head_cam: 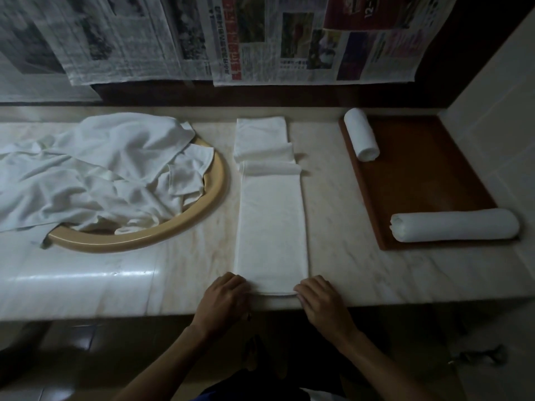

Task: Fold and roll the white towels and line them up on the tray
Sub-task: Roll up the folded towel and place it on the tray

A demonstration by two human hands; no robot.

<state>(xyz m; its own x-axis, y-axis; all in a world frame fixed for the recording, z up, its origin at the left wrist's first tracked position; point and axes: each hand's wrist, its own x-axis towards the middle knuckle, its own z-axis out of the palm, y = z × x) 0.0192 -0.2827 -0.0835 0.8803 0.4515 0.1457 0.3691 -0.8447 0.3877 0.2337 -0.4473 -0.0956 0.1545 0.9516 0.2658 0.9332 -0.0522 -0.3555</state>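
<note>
I see the folded towel (271,224) lying as a long narrow strip on the marble counter (341,256), its near end at the counter's front edge and its far end creased over on itself. My left hand (224,296) and right hand (320,298) sit at the two near corners, fingers curled onto the hem — pinching it, I think, though the dim light blurs the fingertips. To the right, the wooden tray (419,180) holds two rolled towels — a short roll (362,138) at the back, a long roll (454,225) at the front. Left, a loose towel pile (92,172) spills over a tan basin rim (162,238).
</note>
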